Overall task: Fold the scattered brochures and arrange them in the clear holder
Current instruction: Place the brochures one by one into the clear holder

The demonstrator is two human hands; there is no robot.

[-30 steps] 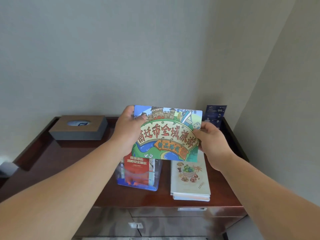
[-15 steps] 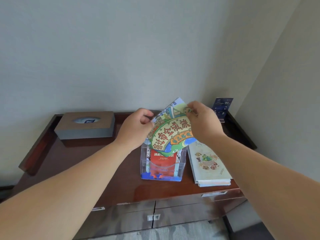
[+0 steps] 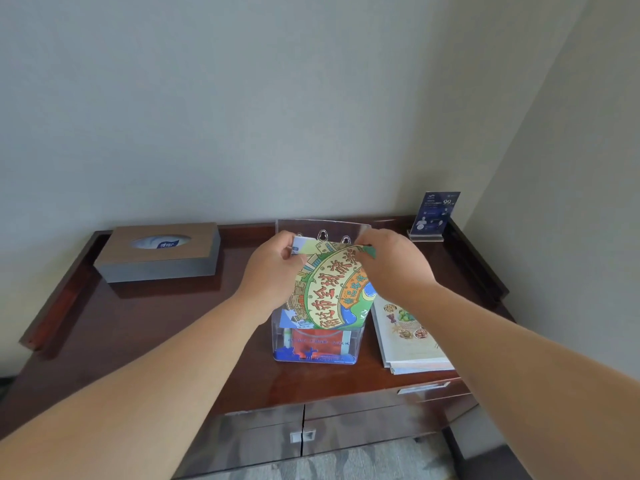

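A folded colourful brochure (image 3: 329,292) with green, yellow and blue artwork stands on end, its lower edge inside the mouth of the clear holder (image 3: 355,348). My left hand (image 3: 273,271) pinches its upper left edge. My right hand (image 3: 391,265) pinches its upper right corner. Inside the holder a red brochure (image 3: 320,341) shows through the front wall, with others partly hidden behind it. The holder's clear back panel (image 3: 325,227) rises behind my hands.
A stack of pale brochures (image 3: 408,337) lies flat right of the holder on the dark wooden cabinet (image 3: 156,327). A tissue box (image 3: 159,251) sits at the back left, a small blue sign stand (image 3: 434,216) at the back right. Walls close in behind and right.
The brochure has turned from flat and held up to upright, and has come down into the holder's mouth. Both hands moved down with it. The camera view tilted downward.
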